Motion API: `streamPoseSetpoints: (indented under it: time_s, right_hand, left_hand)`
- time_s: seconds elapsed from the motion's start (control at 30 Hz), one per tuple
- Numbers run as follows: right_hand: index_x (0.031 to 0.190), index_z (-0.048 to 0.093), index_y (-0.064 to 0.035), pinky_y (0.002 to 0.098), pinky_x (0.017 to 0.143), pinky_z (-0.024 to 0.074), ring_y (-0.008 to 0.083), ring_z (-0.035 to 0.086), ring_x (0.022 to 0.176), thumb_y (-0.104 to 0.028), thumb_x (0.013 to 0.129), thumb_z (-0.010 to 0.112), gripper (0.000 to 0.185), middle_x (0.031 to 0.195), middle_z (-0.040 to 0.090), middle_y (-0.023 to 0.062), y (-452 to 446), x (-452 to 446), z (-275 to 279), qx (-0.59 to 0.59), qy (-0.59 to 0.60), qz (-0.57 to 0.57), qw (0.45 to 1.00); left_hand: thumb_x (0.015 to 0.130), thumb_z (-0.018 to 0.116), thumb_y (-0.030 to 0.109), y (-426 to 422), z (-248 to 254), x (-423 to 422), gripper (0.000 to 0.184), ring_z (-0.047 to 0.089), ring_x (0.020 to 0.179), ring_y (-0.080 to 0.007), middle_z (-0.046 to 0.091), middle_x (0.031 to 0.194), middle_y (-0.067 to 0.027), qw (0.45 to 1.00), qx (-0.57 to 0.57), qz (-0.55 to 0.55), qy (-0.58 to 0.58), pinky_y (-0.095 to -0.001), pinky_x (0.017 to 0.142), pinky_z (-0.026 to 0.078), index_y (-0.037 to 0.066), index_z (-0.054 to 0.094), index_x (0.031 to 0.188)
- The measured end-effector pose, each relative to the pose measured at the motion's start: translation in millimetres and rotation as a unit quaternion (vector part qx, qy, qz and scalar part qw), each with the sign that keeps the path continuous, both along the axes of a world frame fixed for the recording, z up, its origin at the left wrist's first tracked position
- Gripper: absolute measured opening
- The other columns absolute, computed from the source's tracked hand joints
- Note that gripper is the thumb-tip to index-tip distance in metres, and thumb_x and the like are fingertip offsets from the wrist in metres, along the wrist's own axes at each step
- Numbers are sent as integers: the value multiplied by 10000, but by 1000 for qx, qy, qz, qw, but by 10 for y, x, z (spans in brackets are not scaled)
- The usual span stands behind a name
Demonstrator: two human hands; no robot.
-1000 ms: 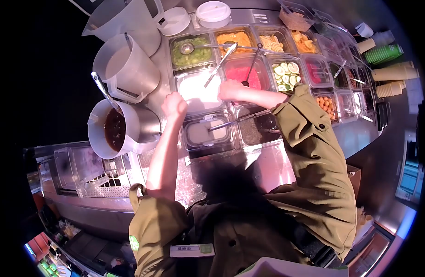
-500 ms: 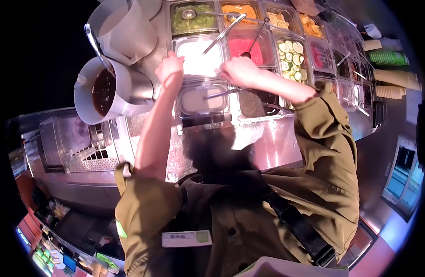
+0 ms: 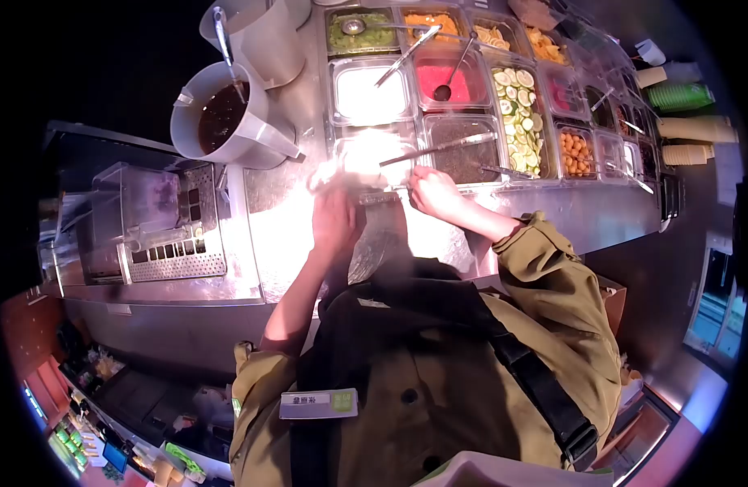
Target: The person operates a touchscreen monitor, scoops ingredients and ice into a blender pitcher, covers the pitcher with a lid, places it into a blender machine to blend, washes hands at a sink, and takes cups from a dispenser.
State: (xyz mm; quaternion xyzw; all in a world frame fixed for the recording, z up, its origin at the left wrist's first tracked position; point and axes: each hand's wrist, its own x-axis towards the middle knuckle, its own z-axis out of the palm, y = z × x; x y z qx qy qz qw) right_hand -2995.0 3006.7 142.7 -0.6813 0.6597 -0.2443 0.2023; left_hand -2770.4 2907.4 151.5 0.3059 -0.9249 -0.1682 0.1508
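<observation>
A clear food container (image 3: 376, 159) with pale contents sits in the front row of the counter, washed out by bright light. A long metal spoon handle (image 3: 439, 150) slants across from it to the right. My left hand (image 3: 335, 217) is closed at its front left corner, the fingertips blurred by glare. At its front right edge my right hand (image 3: 436, 195) has its fingers curled in on the rim. Behind stands another container with white contents (image 3: 372, 91). A tub of dark grains (image 3: 463, 146) lies just right of the front container.
A white pitcher of dark liquid (image 3: 224, 122) with a ladle in it stands at left. Tubs of pink (image 3: 447, 79) and green (image 3: 374, 34) food and sliced limes (image 3: 516, 114) fill the back and right. Stacked cups (image 3: 681, 97) stand at far right.
Both hands have moved from the sides of the rear white container down to the front one. My view has shifted, and orange balls now show in a tub at right.
</observation>
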Motion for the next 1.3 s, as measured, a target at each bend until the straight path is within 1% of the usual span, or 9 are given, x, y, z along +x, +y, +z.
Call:
streamPoseSetpoints:
  time_s: [0.07, 0.13, 0.23, 0.7, 0.93, 1.0, 1.03, 1.17, 1.3]
  right_hand:
    - [673, 524, 10, 390, 569, 460, 310, 536, 627, -78, 649, 525, 92, 676, 492, 138, 32, 31, 48, -28, -105, -8, 994]
    - [665, 527, -1, 404, 578, 458, 325, 537, 639, -83, 661, 520, 83, 676, 502, 149, -60, 76, 441, 32, 89, 0, 996]
    - [661, 533, -18, 406, 588, 452, 323, 536, 685, -83, 675, 507, 71, 729, 498, 148, -462, 1, 644, -87, 112, -62, 988]
    - [653, 583, 15, 348, 668, 480, 265, 550, 792, -52, 605, 507, 113, 788, 545, 130, -1338, 311, 33, -125, 159, -177, 963]
    - [747, 513, 31, 404, 758, 404, 366, 491, 836, -96, 676, 406, 181, 833, 524, 224, -1142, 470, 41, -92, -28, -219, 971]
    - [792, 512, 34, 407, 778, 396, 365, 492, 858, -98, 689, 390, 207, 864, 526, 234, -1118, 488, 121, -67, -100, -238, 964]
    - [831, 520, 32, 404, 786, 401, 350, 502, 873, -89, 696, 393, 222, 884, 532, 231, -1127, 491, 150, -36, -123, -261, 957]
    - [733, 518, 28, 405, 748, 393, 372, 498, 815, -123, 693, 402, 194, 831, 516, 229, -1122, 527, 187, -34, -188, -293, 937]
    - [670, 550, 10, 385, 648, 446, 308, 539, 757, -61, 677, 539, 72, 759, 516, 165, -1116, 337, 132, -155, 48, -172, 972]
  left_hand:
    - [752, 469, 64, 54, -16, 62, 372, 463, 823, -325, 503, 935, -155, 1000, -21, 4, 23, -400, 753, 375, -17, 392, 1107]
    - [759, 461, 77, 97, 21, 84, 338, 457, 849, -326, 506, 934, -157, 998, -32, 12, 48, -400, 777, 361, -16, 410, 1080]
    - [746, 466, 87, 78, -33, 61, 359, 445, 890, -325, 506, 924, -158, 998, -36, 21, 46, -393, 806, 351, -18, 418, 1086]
    - [747, 448, 82, 375, 71, 43, 477, 430, 959, -318, 510, 929, -185, 994, 40, 83, 66, -378, 842, 345, -77, 347, 1185]
    - [710, 483, 27, 333, -97, 108, 418, 401, 1011, -346, 467, 1027, -230, 988, 94, 75, 100, -372, 837, 367, -50, 409, 1114]
    - [710, 491, 38, 328, -2, 41, 309, 400, 1018, -335, 426, 1145, -210, 943, 234, 148, 185, -386, 870, 340, -47, 459, 1005]
    - [715, 493, 47, 361, 159, 71, 278, 398, 1027, -325, 403, 1190, -198, 990, 80, 93, 66, -392, 877, 332, -40, 469, 978]
    - [735, 503, 77, 339, 47, 106, 249, 383, 1066, -286, 397, 1226, -165, 996, -6, 69, 64, -381, 896, 318, -27, 480, 959]
    - [732, 508, 99, 322, -48, 143, 268, 389, 1075, -288, 403, 1222, -164, 992, 43, 74, 92, -378, 919, 306, -31, 478, 964]
